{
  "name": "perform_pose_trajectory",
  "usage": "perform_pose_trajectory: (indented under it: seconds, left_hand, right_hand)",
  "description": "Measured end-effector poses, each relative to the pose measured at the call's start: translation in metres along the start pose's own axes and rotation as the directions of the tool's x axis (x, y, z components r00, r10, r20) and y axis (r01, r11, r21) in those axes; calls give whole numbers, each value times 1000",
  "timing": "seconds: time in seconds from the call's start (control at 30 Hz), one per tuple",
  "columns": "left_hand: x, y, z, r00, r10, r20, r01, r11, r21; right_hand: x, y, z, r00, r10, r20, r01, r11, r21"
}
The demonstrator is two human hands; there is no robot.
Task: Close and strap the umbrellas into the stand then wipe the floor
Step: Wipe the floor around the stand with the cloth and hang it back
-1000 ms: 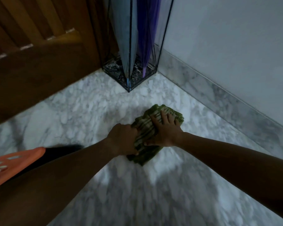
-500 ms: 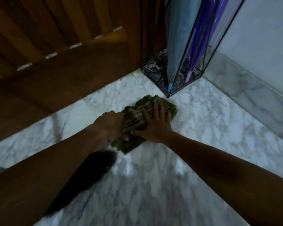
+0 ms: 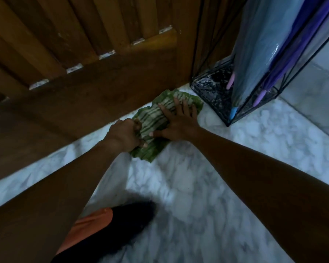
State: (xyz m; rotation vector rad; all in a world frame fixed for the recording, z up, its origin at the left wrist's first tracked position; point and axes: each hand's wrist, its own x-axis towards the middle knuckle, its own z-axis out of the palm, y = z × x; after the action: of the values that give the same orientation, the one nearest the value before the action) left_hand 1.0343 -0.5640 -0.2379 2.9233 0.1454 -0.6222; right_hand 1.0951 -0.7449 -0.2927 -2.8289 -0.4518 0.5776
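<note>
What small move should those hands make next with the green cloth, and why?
Probably a pull of the green cloth back toward the person over the marble floor. It lies against the wooden door beside the umbrella stand, leaving no room ahead; the left hand grips its bunched end, the right hand presses flat on it.

The crumpled green striped cloth (image 3: 154, 115) is bunched up on the white marble floor (image 3: 207, 186), just beside the black wire-frame umbrella stand (image 3: 209, 92). A closed blue-grey umbrella (image 3: 254, 54) and a closed purple umbrella (image 3: 302, 44) stand inside it, tips down.
</note>
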Motion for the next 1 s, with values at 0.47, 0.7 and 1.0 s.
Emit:
perform_pose_trajectory:
  seconds: [0.47,0.7,1.0]
  left_hand:
    - [-114,90,-7,923,-8,385,41,996,-76]
    - [-231,149,-135,962,126,242,-32,933,-358]
    - [-421,126,-525,904,392,173,-218,768,-602]
  right_hand:
    - [-201,9,6,968,155,197,-198,955,221]
    - [-320,-3,-182,930,259,260,-355,812,462]
    - [-475,-157,-558,992,8,125,-81,801,594]
